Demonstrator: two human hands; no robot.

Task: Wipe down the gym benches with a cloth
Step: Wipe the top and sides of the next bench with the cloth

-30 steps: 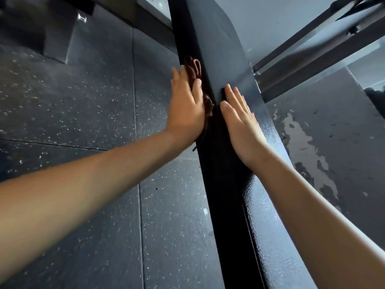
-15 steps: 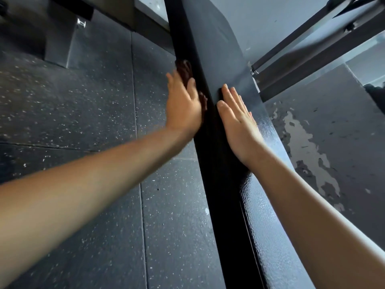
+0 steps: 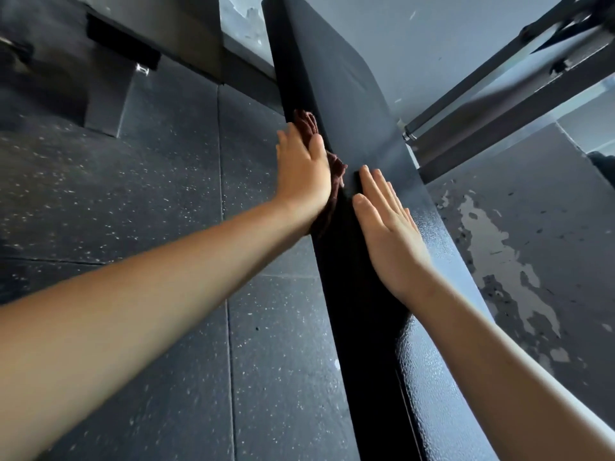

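Head view: pressing crumpled dark-brown cloth (image 3: 306, 123) against side edge of long black vinyl bench (image 3: 352, 104) with left hand (image 3: 304, 174), fingers straight, together; slid slightly farther along than before, so edge wipe advancing. Bracing top with flat, close-fingered right hand (image 3: 389, 234).

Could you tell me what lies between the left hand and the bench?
The brown cloth, pressed by the left hand against the bench side; head view.

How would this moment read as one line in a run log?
step: wiping | left hand: flat, presses brown cloth against side of bench pad | right hand: flat on pad top
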